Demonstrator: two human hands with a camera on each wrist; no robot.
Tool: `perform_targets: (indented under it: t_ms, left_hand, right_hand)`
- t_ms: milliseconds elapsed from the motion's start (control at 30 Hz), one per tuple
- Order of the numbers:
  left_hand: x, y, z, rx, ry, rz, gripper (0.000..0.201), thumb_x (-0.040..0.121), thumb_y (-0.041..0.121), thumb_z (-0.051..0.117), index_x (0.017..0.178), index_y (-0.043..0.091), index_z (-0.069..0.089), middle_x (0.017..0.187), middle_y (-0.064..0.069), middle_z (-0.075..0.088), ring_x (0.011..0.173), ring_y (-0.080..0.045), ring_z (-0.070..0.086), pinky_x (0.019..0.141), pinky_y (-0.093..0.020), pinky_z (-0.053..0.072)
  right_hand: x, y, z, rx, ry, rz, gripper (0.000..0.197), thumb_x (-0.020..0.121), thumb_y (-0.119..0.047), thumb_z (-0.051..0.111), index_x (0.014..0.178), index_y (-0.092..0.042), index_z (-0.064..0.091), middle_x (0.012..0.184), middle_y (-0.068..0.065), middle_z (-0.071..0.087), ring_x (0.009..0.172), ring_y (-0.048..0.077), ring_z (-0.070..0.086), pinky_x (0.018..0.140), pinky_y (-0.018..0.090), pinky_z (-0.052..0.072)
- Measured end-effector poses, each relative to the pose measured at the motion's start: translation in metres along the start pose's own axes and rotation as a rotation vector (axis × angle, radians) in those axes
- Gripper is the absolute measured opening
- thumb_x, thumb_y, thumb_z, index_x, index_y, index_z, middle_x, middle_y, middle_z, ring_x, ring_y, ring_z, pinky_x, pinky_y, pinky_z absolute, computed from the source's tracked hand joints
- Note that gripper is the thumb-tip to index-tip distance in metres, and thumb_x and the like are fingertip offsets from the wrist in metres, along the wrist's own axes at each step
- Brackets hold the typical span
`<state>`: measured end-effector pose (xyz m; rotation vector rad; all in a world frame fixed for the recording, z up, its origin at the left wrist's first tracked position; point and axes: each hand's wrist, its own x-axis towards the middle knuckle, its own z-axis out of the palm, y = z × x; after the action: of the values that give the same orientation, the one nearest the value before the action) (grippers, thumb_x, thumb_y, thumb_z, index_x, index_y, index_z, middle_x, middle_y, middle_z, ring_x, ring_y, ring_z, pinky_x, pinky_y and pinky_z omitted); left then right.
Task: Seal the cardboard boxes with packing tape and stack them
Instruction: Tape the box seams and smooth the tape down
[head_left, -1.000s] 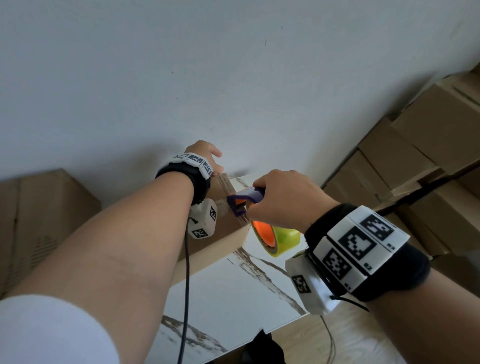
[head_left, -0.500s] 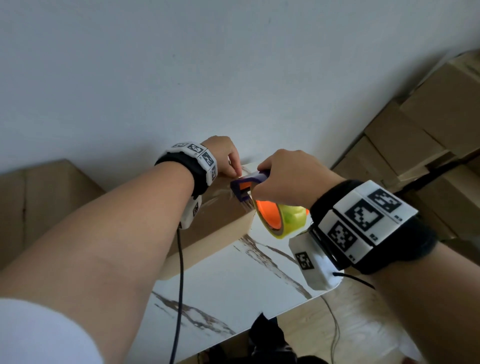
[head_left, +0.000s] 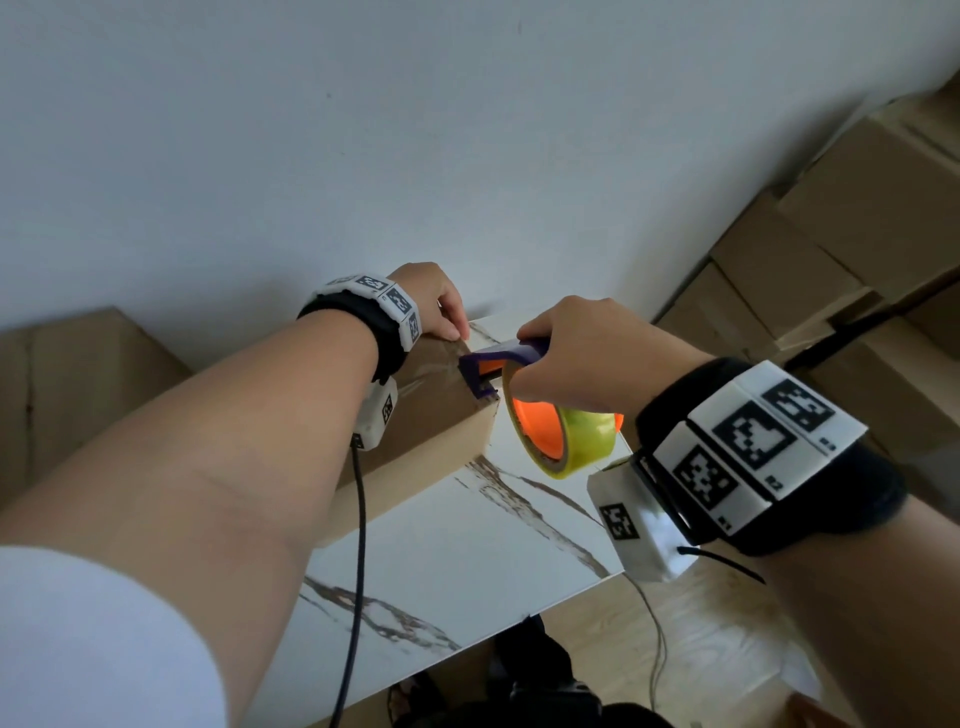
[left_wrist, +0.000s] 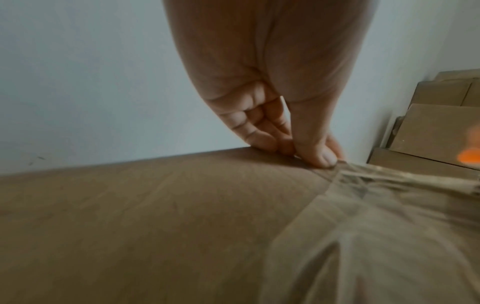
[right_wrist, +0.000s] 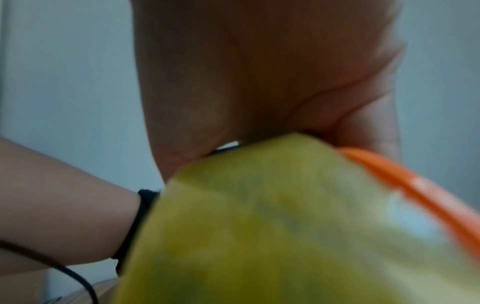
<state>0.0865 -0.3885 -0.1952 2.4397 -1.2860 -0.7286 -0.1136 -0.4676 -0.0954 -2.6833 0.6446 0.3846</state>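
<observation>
Left hand (head_left: 434, 301) fingers (left_wrist: 262, 139) bunched, thumb pinning tape strip (left_wrist: 376, 205) to cardboard box (head_left: 431, 431) on counter (head_left: 467, 545). My right hand (head_left: 582, 358) wraps tape dispenser (head_left: 550, 415) just right of those fingers. Keep thumb down, tear against blade cleanly

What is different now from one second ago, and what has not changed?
The left hand turned: its fingers now press the tape down at the far edge of the box. The right hand carried the dispenser further along the box top, towards its far right corner. The right hand's grip on the dispenser is the same, and the box is still on the table.
</observation>
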Motion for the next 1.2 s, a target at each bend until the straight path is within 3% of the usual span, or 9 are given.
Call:
perform_targets:
  t_ms: [100, 333, 500, 633, 867, 967, 1100, 1200]
  left_hand:
    - [-0.001, 0.002, 0.001, 0.015, 0.009, -0.012, 0.012, 0.080, 0.015, 0.073, 0.090, 0.022, 0.077, 0.079, 0.009, 0.066, 0.077, -0.006, 0.057, 0.064, -0.010, 0.039]
    - [-0.001, 0.003, 0.001, 0.034, 0.021, -0.023, 0.012, 0.080, 0.015, 0.073, 0.087, 0.024, 0.077, 0.077, 0.010, 0.067, 0.076, -0.007, 0.058, 0.062, -0.011, 0.038]
    - [-0.002, 0.004, 0.003, 0.014, 0.021, -0.036, 0.012, 0.080, 0.015, 0.073, 0.086, 0.025, 0.077, 0.076, 0.011, 0.066, 0.076, -0.007, 0.059, 0.066, -0.017, 0.040]
    - [-0.002, 0.003, 0.003, 0.013, 0.031, -0.035, 0.012, 0.080, 0.015, 0.073, 0.085, 0.025, 0.077, 0.078, 0.010, 0.067, 0.075, -0.006, 0.058, 0.066, -0.017, 0.040]
    - [-0.005, 0.006, 0.005, 0.013, 0.064, -0.056, 0.011, 0.081, 0.015, 0.072, 0.086, 0.024, 0.077, 0.078, 0.010, 0.066, 0.078, -0.008, 0.058, 0.068, -0.019, 0.040]
    - [-0.005, 0.006, 0.006, 0.014, 0.070, -0.062, 0.012, 0.080, 0.014, 0.072, 0.088, 0.023, 0.077, 0.080, 0.008, 0.066, 0.079, -0.009, 0.059, 0.064, -0.016, 0.040]
    - [-0.006, 0.006, 0.008, -0.002, 0.074, -0.066, 0.014, 0.081, 0.011, 0.071, 0.090, 0.020, 0.077, 0.079, 0.007, 0.065, 0.077, -0.007, 0.057, 0.060, -0.009, 0.036]
    - [-0.006, 0.008, 0.008, 0.007, 0.072, -0.074, 0.014, 0.081, 0.011, 0.070, 0.091, 0.020, 0.076, 0.078, 0.007, 0.064, 0.076, -0.007, 0.055, 0.059, -0.009, 0.036]
  right_hand:
    - [-0.011, 0.005, 0.001, -0.007, -0.016, 0.005, 0.020, 0.074, -0.033, 0.057, 0.075, -0.014, 0.062, 0.062, -0.001, 0.050, 0.060, 0.019, 0.045, 0.053, 0.026, 0.035]
    - [-0.031, 0.013, 0.003, -0.024, -0.028, 0.005, 0.026, 0.077, -0.038, 0.056, 0.087, -0.018, 0.068, 0.068, 0.000, 0.057, 0.063, 0.019, 0.049, 0.056, 0.026, 0.041]
    - [-0.039, 0.018, 0.005, -0.015, -0.026, 0.002, 0.024, 0.074, -0.037, 0.057, 0.086, -0.020, 0.068, 0.070, 0.001, 0.060, 0.062, 0.018, 0.050, 0.057, 0.029, 0.045]
    - [-0.044, 0.019, 0.007, -0.041, -0.045, 0.003, 0.023, 0.074, -0.034, 0.059, 0.089, -0.019, 0.068, 0.074, 0.002, 0.064, 0.063, 0.018, 0.050, 0.057, 0.027, 0.042]
    - [-0.022, 0.009, 0.014, -0.079, -0.029, 0.060, 0.026, 0.074, -0.032, 0.058, 0.091, -0.017, 0.071, 0.068, -0.002, 0.056, 0.063, 0.018, 0.050, 0.052, 0.022, 0.034]
    - [-0.011, 0.006, 0.009, -0.045, -0.043, 0.096, 0.024, 0.069, -0.029, 0.058, 0.085, -0.016, 0.071, 0.065, -0.002, 0.055, 0.061, 0.018, 0.049, 0.051, 0.022, 0.033]
    - [0.004, 0.011, -0.001, 0.099, -0.113, 0.192, 0.025, 0.061, -0.019, 0.063, 0.085, -0.013, 0.069, 0.078, 0.001, 0.060, 0.067, 0.018, 0.051, 0.057, 0.024, 0.037]
    - [0.009, 0.017, -0.006, 0.093, -0.125, 0.171, 0.041, 0.063, -0.014, 0.062, 0.102, -0.014, 0.074, 0.094, 0.001, 0.068, 0.076, 0.018, 0.053, 0.066, 0.027, 0.040]
